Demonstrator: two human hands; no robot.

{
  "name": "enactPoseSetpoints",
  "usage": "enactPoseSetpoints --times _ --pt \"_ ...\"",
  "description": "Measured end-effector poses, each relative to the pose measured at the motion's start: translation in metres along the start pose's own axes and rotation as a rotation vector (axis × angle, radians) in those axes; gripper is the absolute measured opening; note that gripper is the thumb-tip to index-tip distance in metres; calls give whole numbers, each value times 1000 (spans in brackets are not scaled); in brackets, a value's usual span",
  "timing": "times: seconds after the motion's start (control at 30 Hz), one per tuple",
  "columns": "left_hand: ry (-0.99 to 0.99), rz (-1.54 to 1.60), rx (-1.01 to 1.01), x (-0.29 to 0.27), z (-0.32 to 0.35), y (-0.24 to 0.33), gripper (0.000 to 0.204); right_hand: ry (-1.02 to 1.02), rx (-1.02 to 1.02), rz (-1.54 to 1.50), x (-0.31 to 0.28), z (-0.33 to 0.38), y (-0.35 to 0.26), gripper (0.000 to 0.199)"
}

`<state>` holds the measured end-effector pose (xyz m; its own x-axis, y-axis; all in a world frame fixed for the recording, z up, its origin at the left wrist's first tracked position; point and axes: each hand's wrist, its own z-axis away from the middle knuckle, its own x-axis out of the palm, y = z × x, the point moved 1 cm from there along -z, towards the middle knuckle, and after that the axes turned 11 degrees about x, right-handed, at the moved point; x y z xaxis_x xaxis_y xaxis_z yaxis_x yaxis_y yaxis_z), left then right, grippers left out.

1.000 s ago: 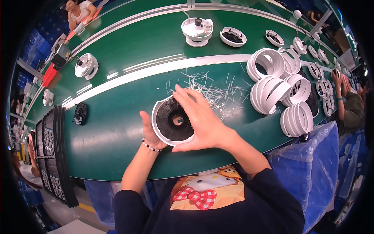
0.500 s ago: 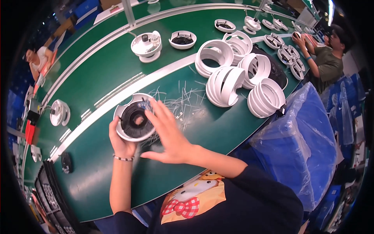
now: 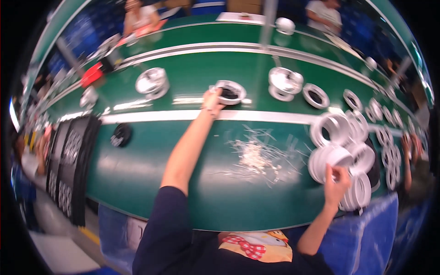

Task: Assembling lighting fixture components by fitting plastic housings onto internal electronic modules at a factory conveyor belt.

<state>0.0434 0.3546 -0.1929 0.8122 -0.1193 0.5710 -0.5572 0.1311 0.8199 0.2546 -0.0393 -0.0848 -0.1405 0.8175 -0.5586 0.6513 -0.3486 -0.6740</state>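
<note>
My left hand (image 3: 212, 102) reaches far forward past the white strip and grips the left rim of a white round housing (image 3: 241, 95) with a black insert. The housing is at the green surface beyond the strip; whether it rests there fully I cannot tell. At the right, my right hand (image 3: 337, 183) has its fingers curled at the lower edge of a white ribbed ring (image 3: 319, 161), seemingly gripping it. That ring is in a pile with other white rings (image 3: 362, 156). Motion smears both hands a little.
Loose thin white strips (image 3: 256, 156) lie scattered mid-table. Beyond the strip stand shiny white lamp-like units (image 3: 285, 82) and another white housing (image 3: 316, 96). A black round part (image 3: 121, 135) and black trays (image 3: 73, 165) are at the left. Co-workers sit around the benches.
The view has swung round. My left hand has carried the white housing forward past the strip. My right hand has left it and moved right to the pile of white rings.
</note>
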Motion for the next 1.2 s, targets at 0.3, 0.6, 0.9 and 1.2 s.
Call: enactPoseSetpoints --times 0.3,0.6,0.9,1.2 --pt "313 -1466 896 -156 73 175 28 -52 140 104 12 -4 38 28" --pt "751 -1658 135 -310 103 260 65 38 79 138 -23 12 16 26" --pt "676 -1590 122 -292 85 257 48 -784 -870 -290 17 96 -119 24" --pt "389 -521 269 -213 153 187 28 -1293 -998 -125 55 150 -83 30"
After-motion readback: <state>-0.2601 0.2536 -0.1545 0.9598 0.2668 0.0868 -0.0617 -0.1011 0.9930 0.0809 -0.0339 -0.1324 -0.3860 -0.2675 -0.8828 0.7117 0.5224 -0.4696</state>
